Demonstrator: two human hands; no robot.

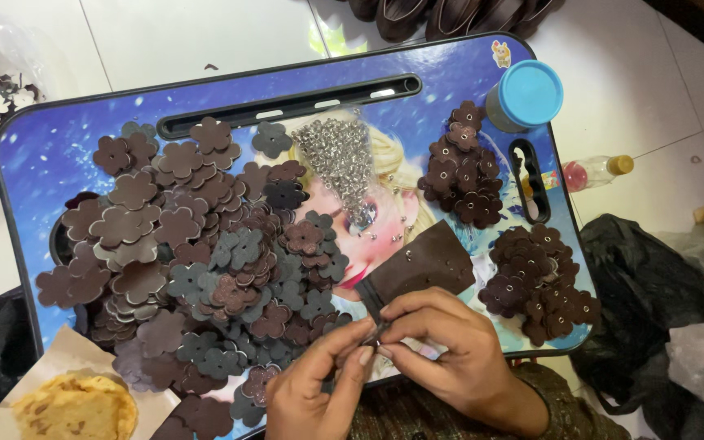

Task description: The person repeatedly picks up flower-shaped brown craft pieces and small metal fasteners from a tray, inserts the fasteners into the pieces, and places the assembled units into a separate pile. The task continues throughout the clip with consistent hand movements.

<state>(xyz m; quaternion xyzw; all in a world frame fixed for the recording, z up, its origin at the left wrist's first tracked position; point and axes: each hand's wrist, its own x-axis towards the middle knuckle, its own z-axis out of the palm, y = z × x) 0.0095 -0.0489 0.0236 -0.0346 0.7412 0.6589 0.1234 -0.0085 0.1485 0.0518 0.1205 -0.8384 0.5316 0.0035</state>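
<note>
Presently both hands meet at the near edge of the table [42,138], a blue lap tray with a printed cartoon top. The left hand [319,383] and right hand [450,350] each close their grip, fingertip to fingertip, on one small piece too hidden to identify, just below a dark leather strip [421,265] that bears punched holes. Stock is sorted by state, it appears: one large loose heap of plain flowers [197,269] to the left, too many to count, two smaller piles of riveted flowers [462,167] to the right, and one mound of rivets [340,159] between, within reach. One blue-lidded tub [523,94] stands at the far right corner.
</note>
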